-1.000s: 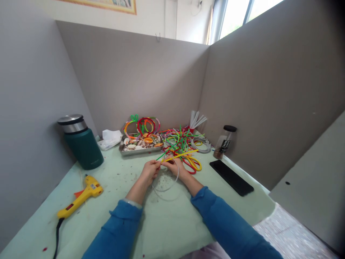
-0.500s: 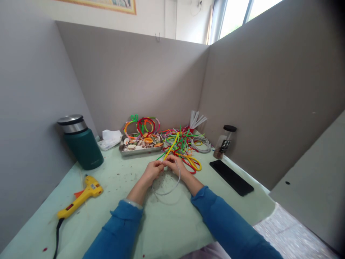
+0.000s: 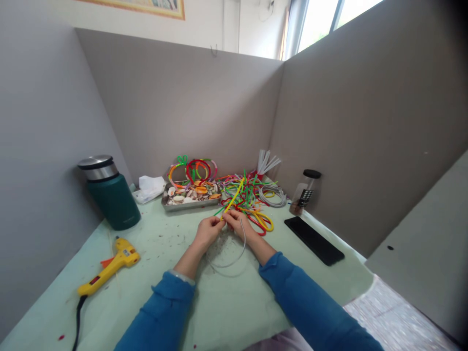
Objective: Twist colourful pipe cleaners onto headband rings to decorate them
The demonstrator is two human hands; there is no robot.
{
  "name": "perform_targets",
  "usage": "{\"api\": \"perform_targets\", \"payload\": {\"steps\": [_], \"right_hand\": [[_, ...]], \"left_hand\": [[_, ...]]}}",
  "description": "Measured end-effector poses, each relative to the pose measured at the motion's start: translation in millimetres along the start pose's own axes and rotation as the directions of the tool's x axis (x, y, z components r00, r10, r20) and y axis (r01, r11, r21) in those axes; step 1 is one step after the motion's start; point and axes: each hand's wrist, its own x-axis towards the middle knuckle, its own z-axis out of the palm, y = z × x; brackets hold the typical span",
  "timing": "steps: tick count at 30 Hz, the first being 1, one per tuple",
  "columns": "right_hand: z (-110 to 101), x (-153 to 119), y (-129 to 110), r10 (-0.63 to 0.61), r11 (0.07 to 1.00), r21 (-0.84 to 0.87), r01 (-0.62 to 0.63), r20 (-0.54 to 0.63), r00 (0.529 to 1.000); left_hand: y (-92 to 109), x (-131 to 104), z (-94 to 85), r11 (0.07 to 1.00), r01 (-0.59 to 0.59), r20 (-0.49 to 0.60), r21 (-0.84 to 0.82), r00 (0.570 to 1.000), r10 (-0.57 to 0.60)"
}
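My left hand and my right hand meet over the table, fingertips pinched together. A yellow pipe cleaner rises from between them toward the far pile. From the hands a thin grey wire ring hangs in an open curve toward me. Both sets of fingers close round the spot where wire and pipe cleaner meet, so the join itself is hidden. Just beyond lies a heap of coloured pipe cleaners, with yellow and red loops near my right hand.
A metal tray of shells stands behind, with decorated rings on it. At left are a green flask and a yellow glue gun. A black phone-like slab, a jar and coiled grey wire lie right.
My hands have shifted only slightly. The yellow pipe cleaner has moved a little to the right, and its lower end now shows between the fingertips. The wire ring has tilted slightly.
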Motion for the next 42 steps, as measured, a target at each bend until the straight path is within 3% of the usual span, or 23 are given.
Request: {"api": "perform_targets", "payload": {"steps": [11,20,25,35,42], "right_hand": [[-0.1,3.2,7.6,0.002,0.999,0.050,-0.001,-0.011,1.000],[0.0,2.0,3.7,-0.026,0.998,0.056,0.026,0.000,1.000],[1.0,1.3,1.4,-0.005,0.996,0.087,0.004,0.004,1.000],[0.4,-0.2,-2.0,0.000,1.000,0.019,0.000,-0.014,1.000],[-0.1,-0.7,-2.0,0.007,0.999,0.048,-0.007,-0.010,1.000]], "left_hand": [[3.1,0.4,-1.5,0.994,0.106,0.005,0.035,0.994,-0.106],[13.1,-4.1,-4.6,0.935,0.300,0.109,-0.191,0.953,-0.284],[18.5,-6.5,-7.5,0.879,0.343,0.176,-0.330,0.938,-0.299],[20.9,-7.6,-10.9,0.877,0.326,0.167,-0.353,0.944,-0.284],[23.3,-7.9,-11.9,0.838,0.374,0.238,-0.398,0.924,-0.300]]}}
